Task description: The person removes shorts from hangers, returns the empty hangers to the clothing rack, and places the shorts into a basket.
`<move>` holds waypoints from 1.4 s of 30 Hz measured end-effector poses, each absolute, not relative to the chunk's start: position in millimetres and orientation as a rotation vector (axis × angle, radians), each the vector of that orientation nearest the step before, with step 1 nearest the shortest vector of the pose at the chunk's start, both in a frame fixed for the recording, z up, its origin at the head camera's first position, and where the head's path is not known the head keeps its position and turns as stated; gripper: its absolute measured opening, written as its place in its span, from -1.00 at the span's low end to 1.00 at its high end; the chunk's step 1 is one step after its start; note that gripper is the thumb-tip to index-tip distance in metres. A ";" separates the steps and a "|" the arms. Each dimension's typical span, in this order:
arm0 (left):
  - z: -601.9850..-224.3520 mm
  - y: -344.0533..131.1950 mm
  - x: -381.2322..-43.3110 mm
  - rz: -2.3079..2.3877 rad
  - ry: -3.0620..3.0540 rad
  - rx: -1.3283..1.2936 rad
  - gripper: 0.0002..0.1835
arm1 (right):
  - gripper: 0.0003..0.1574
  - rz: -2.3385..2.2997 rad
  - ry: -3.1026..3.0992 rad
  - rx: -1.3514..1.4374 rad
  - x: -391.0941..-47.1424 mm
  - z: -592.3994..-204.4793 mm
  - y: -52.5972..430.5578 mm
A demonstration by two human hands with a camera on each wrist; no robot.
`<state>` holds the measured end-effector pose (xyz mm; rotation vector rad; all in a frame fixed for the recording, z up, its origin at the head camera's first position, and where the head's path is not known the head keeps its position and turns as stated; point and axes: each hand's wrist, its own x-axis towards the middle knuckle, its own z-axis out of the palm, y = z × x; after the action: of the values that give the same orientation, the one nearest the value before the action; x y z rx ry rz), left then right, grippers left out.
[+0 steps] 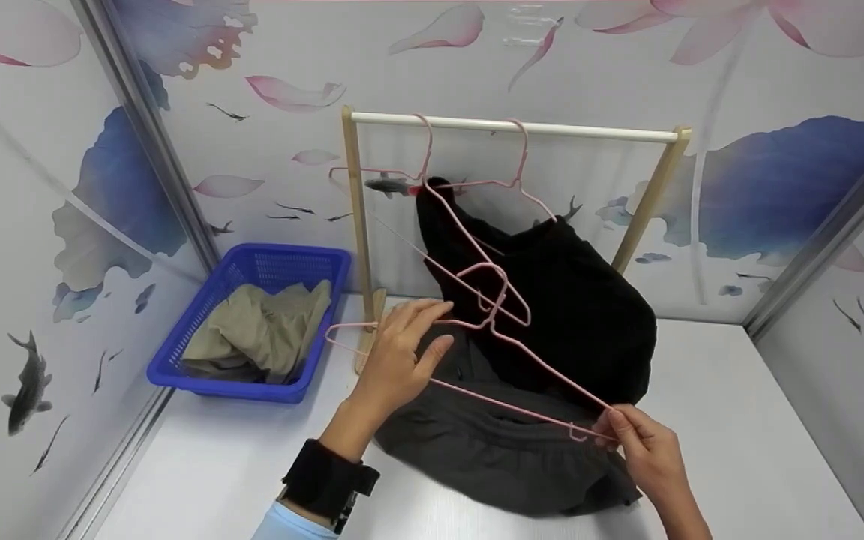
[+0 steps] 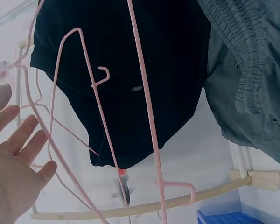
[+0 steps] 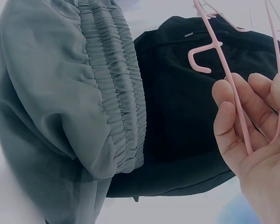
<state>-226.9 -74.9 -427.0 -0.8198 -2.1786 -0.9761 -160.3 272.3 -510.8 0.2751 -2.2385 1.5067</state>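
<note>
A pink clothes hanger (image 1: 544, 365) is raised over the table with its hook upward. My right hand (image 1: 649, 448) pinches one end of it between thumb and fingers; in the right wrist view, the wire runs across the curled fingers (image 3: 228, 123). Beside the hanger's other half is my left hand (image 1: 394, 360), its fingers extended and loosely spread; whether it touches the wire is unclear. Below the hanger lies a dark grey garment (image 1: 477, 457) with a gathered elastic waistband (image 3: 116, 93). Behind it, a black garment (image 1: 582, 315) hangs from another pink hanger (image 1: 526, 161).
A wooden rack with a white rail (image 1: 574, 131) stands at the back. Another pink hanger (image 1: 428, 154) hangs on it, partly in front of the black garment. To the left sits a blue basket (image 1: 233, 388) holding khaki cloth (image 1: 259, 330). Printed walls enclose the white table (image 1: 732, 442).
</note>
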 end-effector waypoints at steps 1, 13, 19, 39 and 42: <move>-428.0 -75.1 -227.5 -0.967 -2.176 -0.814 -0.56 | -0.68 1.494 -2.242 0.257 -160.1 -511.3 273.3; -436.2 -77.7 -232.2 -0.927 -2.148 -0.771 -0.53 | -0.68 1.393 -2.285 0.077 -158.0 -517.7 286.7; -437.7 -77.5 -233.6 -0.914 -2.143 -0.765 -0.53 | -0.68 1.396 -2.294 0.029 -155.6 -521.7 293.4; -436.4 -81.0 -236.4 -0.928 -2.152 -0.726 -0.54 | -0.69 1.383 -2.395 -0.135 -148.2 -531.4 319.1; -437.0 -81.2 -237.1 -0.915 -2.154 -0.717 -0.54 | -0.69 1.383 -2.412 -0.144 -147.8 -532.3 321.1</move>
<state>-237.1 -81.2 -437.0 -0.7168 -2.1540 -0.9147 -147.8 321.1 -532.3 -0.1441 -2.4119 1.3827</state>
